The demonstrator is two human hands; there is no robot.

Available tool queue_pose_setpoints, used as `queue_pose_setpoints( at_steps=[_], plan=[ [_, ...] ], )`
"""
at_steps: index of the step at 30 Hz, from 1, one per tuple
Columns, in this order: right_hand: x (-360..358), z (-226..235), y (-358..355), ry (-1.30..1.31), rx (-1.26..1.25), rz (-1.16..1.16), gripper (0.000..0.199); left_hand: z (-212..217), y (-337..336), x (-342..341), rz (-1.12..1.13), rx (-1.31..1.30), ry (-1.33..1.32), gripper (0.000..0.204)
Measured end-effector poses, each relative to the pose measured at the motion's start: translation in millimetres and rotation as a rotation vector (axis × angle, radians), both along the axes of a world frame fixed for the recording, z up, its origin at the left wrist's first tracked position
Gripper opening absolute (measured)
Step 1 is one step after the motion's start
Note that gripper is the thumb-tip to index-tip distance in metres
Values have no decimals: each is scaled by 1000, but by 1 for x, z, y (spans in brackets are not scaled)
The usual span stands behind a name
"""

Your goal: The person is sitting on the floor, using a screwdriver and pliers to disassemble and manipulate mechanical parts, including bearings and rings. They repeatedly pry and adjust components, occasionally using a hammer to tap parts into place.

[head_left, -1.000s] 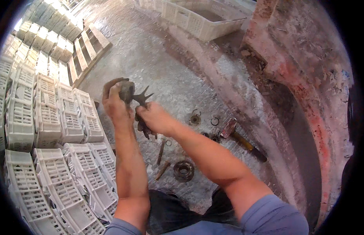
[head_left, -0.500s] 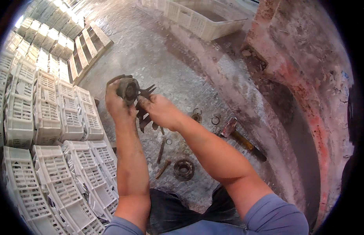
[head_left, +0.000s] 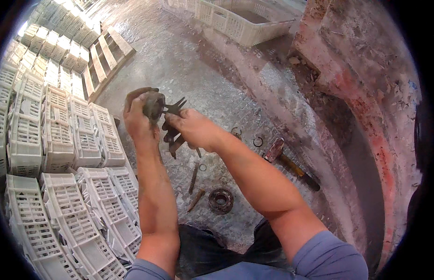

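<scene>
My left hand (head_left: pixel 138 116) is wrapped round a dark, greasy, hollow round metal part (head_left: pixel 154 106) and holds it up above the floor. My right hand (head_left: pixel 193 128) is closed on dark pliers (head_left: pixel 176 107), whose slim prongs stick out above the fingers. The tool is right beside the round part's open face; whether they touch I cannot tell. Blackened fingers and part of the tool blend together below the right hand. On the floor below lie a bearing (head_left: pixel 220 201), a thin ring (head_left: pixel 202 167) and an open snap ring (head_left: pixel 258 141).
A hammer (head_left: pixel 291 163) with a yellow and black handle lies to the right. Two short rusty bars (head_left: pixel 194 179) lie near the bearing. White plastic crates (head_left: pixel 58 135) stand stacked at left, beside a wooden pallet (head_left: pixel 105 58). A crate (head_left: pixel 245 30) and a red-stained curved structure (head_left: pixel 357 88) are farther right.
The round part has turned slightly, its open face now angled toward the right hand and the pliers. Both hands keep their grip; the view has shifted a little.
</scene>
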State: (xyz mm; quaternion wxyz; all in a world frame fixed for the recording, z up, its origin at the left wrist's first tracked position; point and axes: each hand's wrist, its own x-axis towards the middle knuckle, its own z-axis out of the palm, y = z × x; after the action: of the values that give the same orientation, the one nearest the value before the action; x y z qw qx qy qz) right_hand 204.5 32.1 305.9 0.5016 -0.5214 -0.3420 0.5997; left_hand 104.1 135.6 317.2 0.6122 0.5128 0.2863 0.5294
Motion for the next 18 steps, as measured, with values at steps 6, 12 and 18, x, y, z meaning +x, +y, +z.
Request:
queue_pose_setpoints(
  at_steps=[6, 12, 18],
  plan=[
    [-1, -3, -1, 45, 4, -7, 42, -5, 3, 0, -76, -8, -1, 22],
    [-4, -8, 1, 34, 58, -17, 42, -9, 4, 1, -58, 0, -47, 23],
    [-2, 0, -1, 113, 17, -8, 42, -8, 3, 1, 6, -116, -84, 23]
  ],
)
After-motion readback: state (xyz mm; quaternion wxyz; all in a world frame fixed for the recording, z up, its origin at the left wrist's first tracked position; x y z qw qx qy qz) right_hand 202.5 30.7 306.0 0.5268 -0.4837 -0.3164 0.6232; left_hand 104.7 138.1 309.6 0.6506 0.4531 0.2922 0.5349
